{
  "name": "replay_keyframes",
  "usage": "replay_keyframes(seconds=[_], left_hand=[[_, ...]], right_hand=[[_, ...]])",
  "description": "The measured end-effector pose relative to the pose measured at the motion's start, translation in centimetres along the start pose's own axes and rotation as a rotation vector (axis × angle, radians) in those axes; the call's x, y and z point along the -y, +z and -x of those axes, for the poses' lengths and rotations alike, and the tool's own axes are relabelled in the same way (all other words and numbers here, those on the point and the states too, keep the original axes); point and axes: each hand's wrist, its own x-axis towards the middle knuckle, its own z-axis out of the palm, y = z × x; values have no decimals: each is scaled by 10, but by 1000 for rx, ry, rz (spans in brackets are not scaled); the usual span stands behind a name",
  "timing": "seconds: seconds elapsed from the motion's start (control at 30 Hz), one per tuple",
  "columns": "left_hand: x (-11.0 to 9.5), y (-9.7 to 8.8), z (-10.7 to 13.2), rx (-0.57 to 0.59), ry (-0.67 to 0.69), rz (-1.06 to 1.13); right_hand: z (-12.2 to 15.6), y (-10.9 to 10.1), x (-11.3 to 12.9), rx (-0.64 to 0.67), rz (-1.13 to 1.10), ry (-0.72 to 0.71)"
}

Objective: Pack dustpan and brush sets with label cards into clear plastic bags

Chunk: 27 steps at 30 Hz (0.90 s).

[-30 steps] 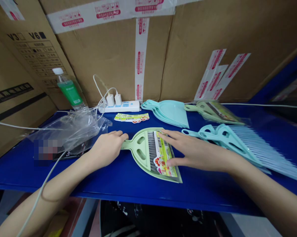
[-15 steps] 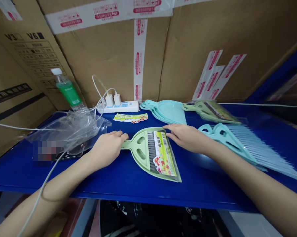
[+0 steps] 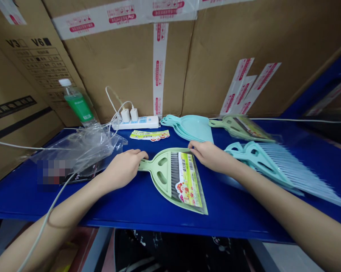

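Observation:
A pale green dustpan (image 3: 165,177) with a brush and a bright printed label (image 3: 189,181) nested in it lies flat on the blue shelf (image 3: 130,204). My left hand (image 3: 122,170) is closed around the end of its handle. At the pan's far right corner rests my right hand (image 3: 211,155), fingers curled over the rim.
Light blue brushes (image 3: 272,166) lie at the right, stacked blue dustpans (image 3: 191,128) and a bagged green set (image 3: 244,127) behind. A loose label (image 3: 150,135), a power strip (image 3: 136,121), a green-labelled bottle (image 3: 78,102) and clear plastic bags (image 3: 79,149) sit left. Cardboard boxes (image 3: 216,56) form the back wall.
My right hand slid off the label, where it lay flat, up to the pan's far right corner. The pan's wide end swung slightly toward me. My left hand kept its grip.

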Motion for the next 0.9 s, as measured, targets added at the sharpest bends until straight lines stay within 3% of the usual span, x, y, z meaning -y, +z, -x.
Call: replay_keyframes(seconds=[0.23,0.53,0.73,0.9], left_hand=[[5,2,-2,-39,85,182],[7,1,-6,-33,40,500],[12,8,-16,-111,-143,932],[8,8,-19,-90,-323,1201]], right_hand=[[1,-1,0,2,-60,31],[2,-3,-3,-16,-100,51],[0,-16,-14,-103,-137,37],[-2,-17,-20,-106,-52,-35]])
